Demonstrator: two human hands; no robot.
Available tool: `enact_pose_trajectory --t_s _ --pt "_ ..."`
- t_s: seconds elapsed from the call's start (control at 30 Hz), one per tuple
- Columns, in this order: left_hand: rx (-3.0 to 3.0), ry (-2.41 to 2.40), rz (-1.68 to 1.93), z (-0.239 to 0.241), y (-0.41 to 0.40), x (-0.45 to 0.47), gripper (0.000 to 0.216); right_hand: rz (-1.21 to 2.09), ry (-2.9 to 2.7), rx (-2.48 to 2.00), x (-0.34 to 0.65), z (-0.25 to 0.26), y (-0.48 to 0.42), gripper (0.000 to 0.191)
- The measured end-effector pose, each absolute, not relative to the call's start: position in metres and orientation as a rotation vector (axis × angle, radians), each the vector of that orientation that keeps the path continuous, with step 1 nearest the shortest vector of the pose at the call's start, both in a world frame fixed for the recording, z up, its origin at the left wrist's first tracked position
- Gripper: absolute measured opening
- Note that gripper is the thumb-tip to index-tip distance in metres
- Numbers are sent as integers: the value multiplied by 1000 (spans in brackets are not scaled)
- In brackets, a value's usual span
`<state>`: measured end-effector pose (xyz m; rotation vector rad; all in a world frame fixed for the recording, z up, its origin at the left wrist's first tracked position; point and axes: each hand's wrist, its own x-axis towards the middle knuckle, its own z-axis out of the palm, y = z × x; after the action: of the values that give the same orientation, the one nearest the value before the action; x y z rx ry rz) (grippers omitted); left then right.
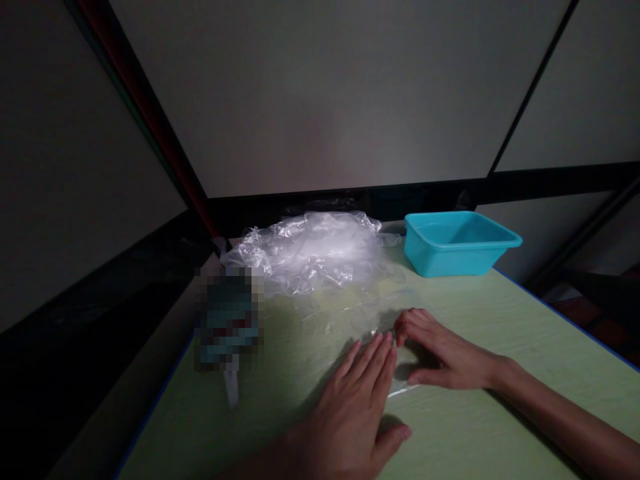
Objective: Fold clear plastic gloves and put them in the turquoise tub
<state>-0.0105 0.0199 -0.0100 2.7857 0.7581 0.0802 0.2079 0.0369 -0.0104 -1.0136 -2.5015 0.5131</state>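
I see my left hand [360, 400] lying flat, fingers stretched side by side, palm down on a clear plastic bag [345, 313] spread on the green desk [500, 320]. My right hand [443, 353] sits just beside it, fingers curled onto the bag; whether they pinch it I cannot tell. A crumpled plastic heap [310, 250] and a teal tub [460, 243] lie beyond.
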Motion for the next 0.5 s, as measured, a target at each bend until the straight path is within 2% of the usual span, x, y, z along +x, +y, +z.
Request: enact_pose_trajectory --t_s 0.17,0.33,0.5 --pt "2764 678 113 -9 20 -12 65 515 -2453 -1018 212 -9 38 23" --pt "2737 626 182 -10 19 -13 58 496 -2422 -1048 217 -9 41 22" --pt "2752 780 248 -11 20 -10 66 446 -2389 -1073 223 -12 45 22"
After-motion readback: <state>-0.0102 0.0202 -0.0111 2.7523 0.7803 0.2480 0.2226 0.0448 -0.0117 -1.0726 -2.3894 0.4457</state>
